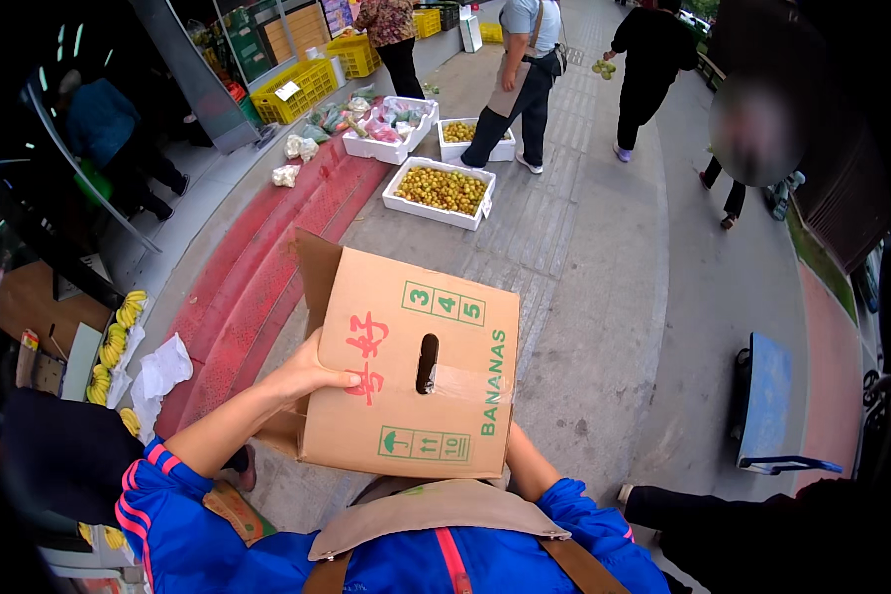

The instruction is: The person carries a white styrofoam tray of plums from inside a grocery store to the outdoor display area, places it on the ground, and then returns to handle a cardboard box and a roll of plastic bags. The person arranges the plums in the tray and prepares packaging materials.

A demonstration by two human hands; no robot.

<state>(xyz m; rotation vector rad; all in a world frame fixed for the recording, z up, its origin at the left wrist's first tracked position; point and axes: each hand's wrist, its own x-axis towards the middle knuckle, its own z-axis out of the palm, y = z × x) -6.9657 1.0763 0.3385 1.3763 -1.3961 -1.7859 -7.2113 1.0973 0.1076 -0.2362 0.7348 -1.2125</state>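
You are holding the cardboard box (396, 381) near your body, above the pavement (604, 366). Your left hand (314, 372) is gripping its left edge, thumb lying across the upper face; your right hand is hiding behind the box, so I cannot tell its grip. The far-left flap (317, 272) is sticking out loose, so card bending beside that edge could be loosening your pinch. The box is blocking your downward view, so the red step (240, 297) on the left could be tripping you.
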